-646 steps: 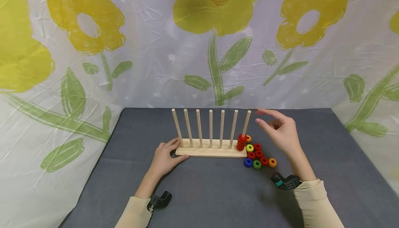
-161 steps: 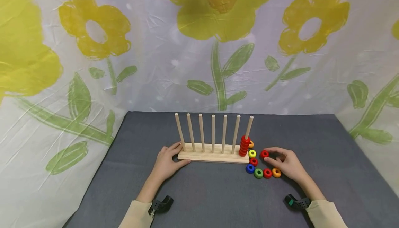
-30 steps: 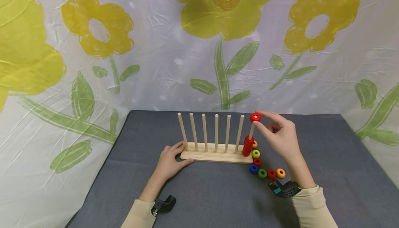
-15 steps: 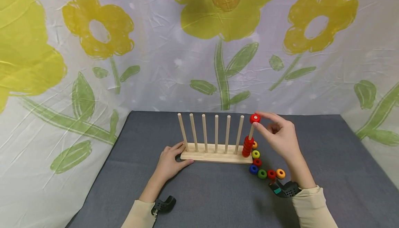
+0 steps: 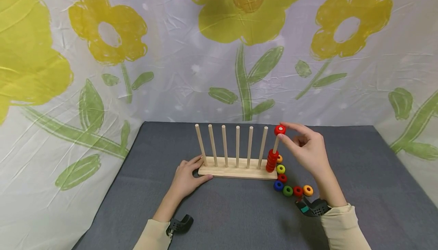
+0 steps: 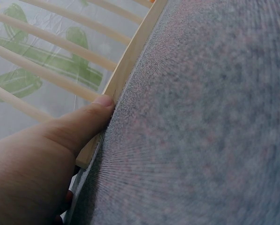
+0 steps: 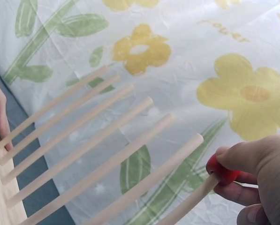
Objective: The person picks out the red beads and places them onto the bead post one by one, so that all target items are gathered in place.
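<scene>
A wooden peg rack [image 5: 237, 172] with a row of upright pegs stands on the table. My left hand [image 5: 186, 178] grips its left end, and in the left wrist view the thumb [image 6: 90, 117] presses along the front edge of the base. Thumb and index finger of my right hand [image 5: 306, 145] pinch a red bead [image 5: 280, 130] at the top of the rightmost peg, whose tip shows in the bead's hole. In the right wrist view the same red bead [image 7: 223, 168] encircles the peg's end. Lower on that peg sits a stack of red beads [image 5: 272, 160].
Loose beads lie right of the rack: an orange bead [image 5: 279, 159], a yellow bead [image 5: 280, 169], a blue bead [image 5: 278, 185], a green bead [image 5: 288, 191], another orange bead [image 5: 308, 190] and red ones. A flowered cloth [image 5: 191, 90] hangs behind the grey table [image 5: 236, 215].
Since about five seconds ago, my right hand has lifted a red bead from the table onto the rightmost peg's tip. Over the last second both hands have stayed nearly still.
</scene>
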